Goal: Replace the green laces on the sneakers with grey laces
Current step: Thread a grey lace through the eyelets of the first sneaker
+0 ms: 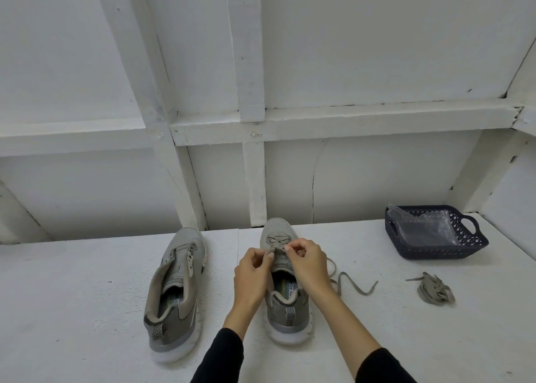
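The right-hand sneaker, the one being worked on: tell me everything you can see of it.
The right sneaker is grey, mesh-like on top, with a pale thick sole and a striped heel tab. It stands upright on the white surface, toe toward the wall, apart from the left sneaker. A lace crosses its front eyelets; its free end trails to the right. The left hand and right hand both pinch the lace over the tongue. Printed insole partly visible.
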